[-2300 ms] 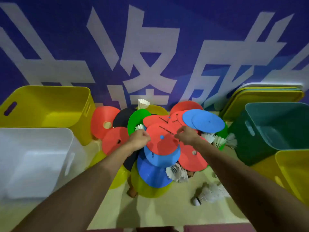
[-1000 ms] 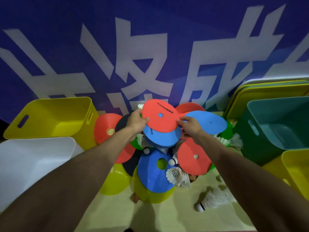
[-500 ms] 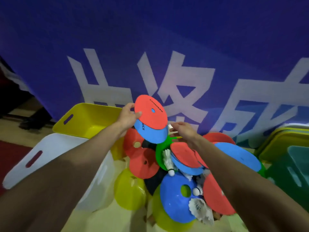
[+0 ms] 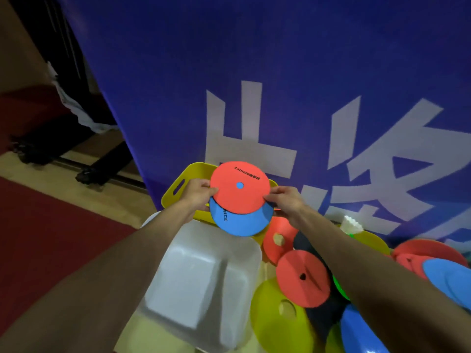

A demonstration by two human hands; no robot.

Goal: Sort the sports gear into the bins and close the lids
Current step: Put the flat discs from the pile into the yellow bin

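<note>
A red flat disc [image 4: 239, 187] lies on top of a blue flat disc [image 4: 239, 224], and I hold the pair between both hands above the yellow bin [image 4: 175, 187]. My left hand [image 4: 197, 194] pinches their left edge and my right hand [image 4: 286, 201] pinches the right edge. The yellow bin is mostly hidden behind the discs. A white bin [image 4: 204, 281] stands nearer to me, below the discs. More red discs [image 4: 303, 277], a yellow cone [image 4: 277, 317], blue discs [image 4: 451, 278] and a black disc lie piled at the right.
A blue banner [image 4: 280, 85] with white characters hangs right behind the bins. A shuttlecock [image 4: 353, 225] sticks up from the pile by the banner. Red carpet [image 4: 38, 225] and a dark stand base [image 4: 84, 171] lie at the left.
The view has swung left. Both hands carried the red and blue discs left, from over the pile to above the yellow bin; my right hand now pinches their right edge.
</note>
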